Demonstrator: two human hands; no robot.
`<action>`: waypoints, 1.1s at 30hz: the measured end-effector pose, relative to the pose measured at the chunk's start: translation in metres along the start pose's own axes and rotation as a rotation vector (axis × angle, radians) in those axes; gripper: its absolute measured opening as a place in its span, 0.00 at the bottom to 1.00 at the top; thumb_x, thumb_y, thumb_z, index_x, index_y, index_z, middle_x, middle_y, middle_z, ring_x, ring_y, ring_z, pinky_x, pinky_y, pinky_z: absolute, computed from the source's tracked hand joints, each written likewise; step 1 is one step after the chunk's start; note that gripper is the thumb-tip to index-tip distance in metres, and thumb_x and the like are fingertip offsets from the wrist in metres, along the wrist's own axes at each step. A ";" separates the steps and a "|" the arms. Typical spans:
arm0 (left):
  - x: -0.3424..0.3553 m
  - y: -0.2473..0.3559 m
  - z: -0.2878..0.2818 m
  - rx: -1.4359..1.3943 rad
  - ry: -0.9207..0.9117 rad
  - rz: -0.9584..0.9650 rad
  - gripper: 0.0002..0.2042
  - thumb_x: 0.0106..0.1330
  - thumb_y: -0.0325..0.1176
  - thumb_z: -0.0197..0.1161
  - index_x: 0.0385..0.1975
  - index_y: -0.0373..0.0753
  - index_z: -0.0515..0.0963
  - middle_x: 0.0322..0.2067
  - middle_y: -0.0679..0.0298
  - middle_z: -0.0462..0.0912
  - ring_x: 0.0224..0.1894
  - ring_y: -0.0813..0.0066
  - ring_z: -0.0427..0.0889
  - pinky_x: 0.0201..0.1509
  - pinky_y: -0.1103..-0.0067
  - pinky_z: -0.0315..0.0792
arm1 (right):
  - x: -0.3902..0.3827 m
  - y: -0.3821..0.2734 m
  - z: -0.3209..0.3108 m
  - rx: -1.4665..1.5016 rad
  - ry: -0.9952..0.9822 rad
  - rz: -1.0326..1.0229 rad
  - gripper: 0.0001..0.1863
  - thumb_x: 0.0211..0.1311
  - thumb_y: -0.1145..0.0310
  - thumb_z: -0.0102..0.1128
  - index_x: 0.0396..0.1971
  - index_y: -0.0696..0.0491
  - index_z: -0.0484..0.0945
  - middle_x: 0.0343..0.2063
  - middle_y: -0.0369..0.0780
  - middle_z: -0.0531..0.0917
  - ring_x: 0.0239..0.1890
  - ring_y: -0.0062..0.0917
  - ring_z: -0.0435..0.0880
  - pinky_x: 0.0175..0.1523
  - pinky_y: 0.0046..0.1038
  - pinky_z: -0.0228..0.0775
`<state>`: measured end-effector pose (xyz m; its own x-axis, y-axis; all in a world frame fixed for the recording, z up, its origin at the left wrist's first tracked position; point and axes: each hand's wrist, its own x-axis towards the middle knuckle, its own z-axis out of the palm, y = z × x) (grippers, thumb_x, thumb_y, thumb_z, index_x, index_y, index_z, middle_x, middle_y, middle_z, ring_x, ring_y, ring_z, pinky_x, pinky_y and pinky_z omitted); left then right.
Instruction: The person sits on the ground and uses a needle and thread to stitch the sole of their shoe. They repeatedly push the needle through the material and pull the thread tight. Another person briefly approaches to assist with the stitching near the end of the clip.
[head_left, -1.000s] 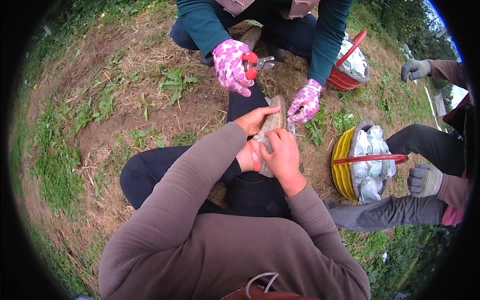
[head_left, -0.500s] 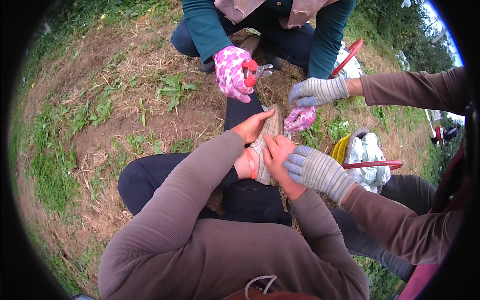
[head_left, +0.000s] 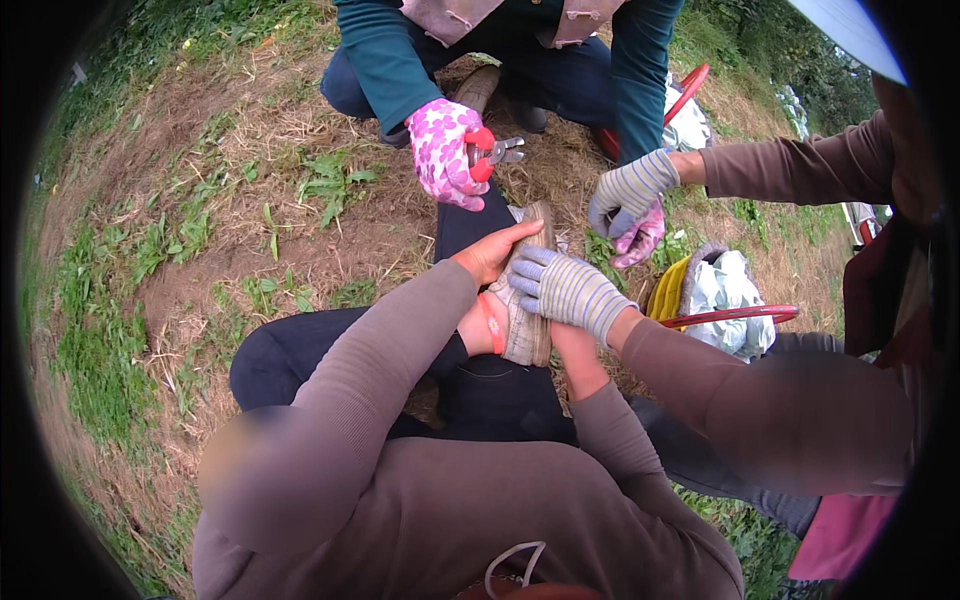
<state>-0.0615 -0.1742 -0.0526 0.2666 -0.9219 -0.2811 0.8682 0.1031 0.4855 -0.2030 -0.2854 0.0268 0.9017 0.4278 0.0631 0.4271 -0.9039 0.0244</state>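
Observation:
A beige shoe (head_left: 528, 325) is on a foot that lies sideways across my crossed, dark-trousered legs. An orange band (head_left: 492, 322) shows at the bare ankle. My left hand (head_left: 488, 255) grips the front part of the shoe, thumb along its sole edge. At the heel end is my right hand (head_left: 572, 345); its fingers are hidden under a co-worker's striped glove (head_left: 572, 290), which reaches across onto the shoe. That co-worker's other striped glove (head_left: 630, 190) touches a pink glove (head_left: 642, 238) of a person crouching opposite.
The crouching person's other flowered glove (head_left: 445, 150) holds red-handled pruning shears (head_left: 484, 155), blades pointing right. A yellow basket (head_left: 668, 290) with white bags and a red handle stands at the right; a second red-handled basket (head_left: 688, 90) is behind. Dry straw and weeds cover the ground.
The co-worker's nearer striped glove has moved left over my right hand onto the shoe. The co-worker leans further in from the right. My left hand keeps its hold.

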 end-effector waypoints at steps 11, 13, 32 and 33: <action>-0.003 0.001 0.006 0.059 0.087 -0.050 0.27 0.71 0.57 0.61 0.47 0.35 0.82 0.41 0.56 0.88 0.40 0.65 0.87 0.46 0.67 0.81 | 0.006 0.048 0.079 -2.171 -0.107 -0.644 0.35 0.69 0.48 0.37 0.68 0.56 0.64 0.66 0.56 0.69 0.70 0.53 0.67 0.71 0.58 0.58; -0.002 0.000 0.006 0.047 0.086 -0.020 0.26 0.71 0.57 0.61 0.47 0.36 0.82 0.41 0.56 0.88 0.40 0.66 0.87 0.46 0.68 0.81 | 0.008 0.050 0.086 -2.198 -0.001 -0.511 0.34 0.66 0.46 0.41 0.65 0.54 0.66 0.62 0.54 0.71 0.67 0.51 0.69 0.69 0.58 0.60; -0.006 0.001 0.012 0.009 0.037 -0.026 0.27 0.75 0.54 0.58 0.57 0.35 0.78 0.47 0.53 0.87 0.47 0.64 0.87 0.56 0.65 0.80 | 0.007 0.007 0.003 -3.682 -0.817 -1.427 0.19 0.71 0.60 0.50 0.58 0.49 0.70 0.53 0.46 0.76 0.60 0.40 0.77 0.61 0.51 0.72; -0.004 0.002 0.013 0.018 0.037 -0.032 0.27 0.75 0.54 0.57 0.57 0.34 0.78 0.47 0.53 0.87 0.48 0.64 0.87 0.56 0.65 0.80 | 0.008 0.013 -0.001 -3.695 -0.964 -1.552 0.17 0.73 0.64 0.50 0.58 0.49 0.70 0.53 0.46 0.77 0.60 0.40 0.78 0.59 0.51 0.73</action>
<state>-0.0658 -0.1747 -0.0398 0.2540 -0.9103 -0.3269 0.8690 0.0664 0.4904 -0.1903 -0.2940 0.0282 0.9212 -0.2791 -0.2711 -0.1299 0.4362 -0.8904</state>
